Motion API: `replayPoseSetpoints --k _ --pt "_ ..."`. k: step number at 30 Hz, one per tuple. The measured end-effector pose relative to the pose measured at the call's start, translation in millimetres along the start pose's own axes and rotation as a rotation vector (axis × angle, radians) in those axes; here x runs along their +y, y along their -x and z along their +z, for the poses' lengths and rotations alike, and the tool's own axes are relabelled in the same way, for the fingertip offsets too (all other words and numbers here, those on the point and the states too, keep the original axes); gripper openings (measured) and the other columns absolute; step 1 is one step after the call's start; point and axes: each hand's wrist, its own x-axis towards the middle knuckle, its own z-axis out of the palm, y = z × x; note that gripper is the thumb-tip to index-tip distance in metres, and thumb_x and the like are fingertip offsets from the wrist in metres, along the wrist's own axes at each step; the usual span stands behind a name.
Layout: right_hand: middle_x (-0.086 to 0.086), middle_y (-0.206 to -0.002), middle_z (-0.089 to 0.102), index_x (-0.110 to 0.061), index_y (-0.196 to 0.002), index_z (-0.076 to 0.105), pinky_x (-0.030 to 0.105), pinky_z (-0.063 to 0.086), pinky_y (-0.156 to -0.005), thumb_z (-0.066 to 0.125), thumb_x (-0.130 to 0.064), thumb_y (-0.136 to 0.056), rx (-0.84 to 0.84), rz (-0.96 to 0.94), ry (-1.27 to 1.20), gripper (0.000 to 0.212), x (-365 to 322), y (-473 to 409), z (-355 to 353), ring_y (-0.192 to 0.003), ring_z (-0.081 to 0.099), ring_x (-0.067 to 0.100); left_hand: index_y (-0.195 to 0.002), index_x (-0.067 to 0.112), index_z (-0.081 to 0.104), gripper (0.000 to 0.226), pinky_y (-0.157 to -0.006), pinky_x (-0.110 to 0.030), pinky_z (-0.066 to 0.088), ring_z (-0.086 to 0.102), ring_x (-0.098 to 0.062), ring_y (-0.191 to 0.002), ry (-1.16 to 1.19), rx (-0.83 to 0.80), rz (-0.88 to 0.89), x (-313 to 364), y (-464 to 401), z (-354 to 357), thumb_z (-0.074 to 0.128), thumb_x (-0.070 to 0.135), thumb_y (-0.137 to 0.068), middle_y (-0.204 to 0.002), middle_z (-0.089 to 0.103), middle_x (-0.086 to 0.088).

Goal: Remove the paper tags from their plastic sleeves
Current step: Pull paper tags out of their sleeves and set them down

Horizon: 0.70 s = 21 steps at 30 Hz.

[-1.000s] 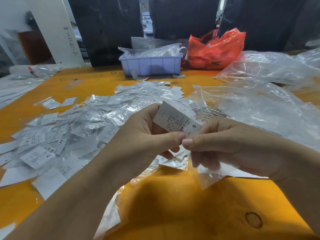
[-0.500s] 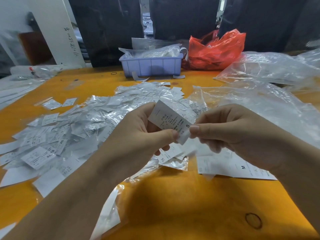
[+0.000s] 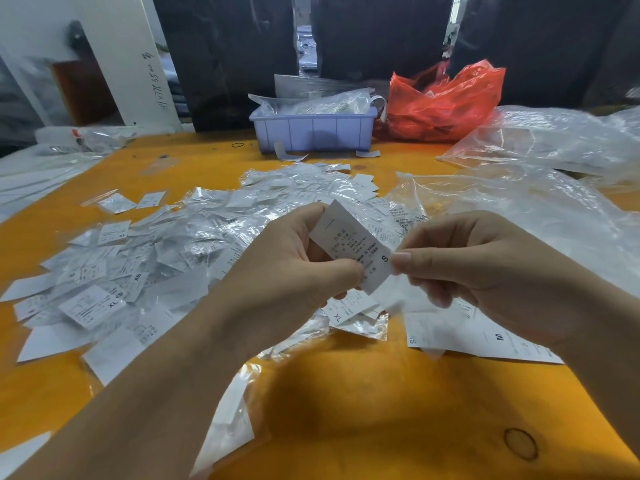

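A white paper tag (image 3: pixel 353 247) marked S is held up between both hands above the orange table (image 3: pixel 346 410). My left hand (image 3: pixel 287 268) pinches its lower left part with thumb and fingers. My right hand (image 3: pixel 460 261) pinches its right end at the S. Whether a plastic sleeve still covers the tag I cannot tell. A big pile of sleeved tags (image 3: pixel 166 251) spreads over the table to the left. Bare tags marked M (image 3: pixel 485 337) lie under my right hand.
A lilac plastic bin (image 3: pixel 311 131) with bagged items stands at the back, a red plastic bag (image 3: pixel 440 102) beside it. Large clear plastic bags (image 3: pixel 540 188) cover the right side. An empty sleeve (image 3: pixel 228 417) lies near my left forearm.
Both hands have lifted the S tag slightly and shifted their pinch. The clear plastic that hung below my right hand a second ago has dropped to the table.
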Motion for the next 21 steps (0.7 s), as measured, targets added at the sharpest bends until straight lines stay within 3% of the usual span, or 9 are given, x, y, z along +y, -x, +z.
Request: replayPoseSetpoints --k 6,12,16,21 --pt "0.005 -0.058 0.056 -0.008 -0.073 0.075 0.018 0.039 -0.047 0.071 -0.03 -0.066 -0.022 0.011 0.016 0.023 2 -1 2 -0.05 0.047 0.013 -0.091 0.025 0.065 0.022 -0.052 -0.013 0.046 0.059 -0.001 -0.057 -0.017 -0.044 0.013 0 0 3 0.064 0.017 -0.07 -0.075 0.072 0.005" --pt "0.003 -0.055 0.054 -0.002 -0.076 0.073 0.019 0.038 -0.047 0.069 -0.025 -0.071 0.017 0.011 0.01 0.024 3 -2 5 -0.048 0.045 0.012 -0.094 0.021 0.065 0.023 -0.056 -0.026 0.05 0.061 -0.012 -0.061 0.011 -0.043 -0.003 -3 0 5 0.069 0.022 -0.071 -0.075 0.069 -0.001" --pt "-0.001 -0.051 0.053 0.002 -0.084 0.073 0.019 0.039 -0.047 0.067 -0.027 -0.073 0.045 -0.015 0.018 0.032 3 -1 7 -0.047 0.044 0.01 -0.097 0.02 0.066 0.027 -0.058 -0.025 0.053 0.066 -0.014 -0.067 0.057 -0.037 -0.007 -3 0 7 0.073 0.028 -0.072 -0.079 0.071 -0.003" --pt "0.008 -0.065 0.062 -0.007 -0.089 0.071 0.024 0.043 -0.048 0.072 -0.027 -0.065 0.119 -0.049 -0.059 0.032 2 -1 10 -0.051 0.05 0.015 -0.096 0.024 0.065 0.027 -0.058 -0.022 0.054 0.067 -0.011 -0.065 0.065 0.055 0.036 -5 0 11 0.078 0.022 -0.072 -0.078 0.072 -0.001"
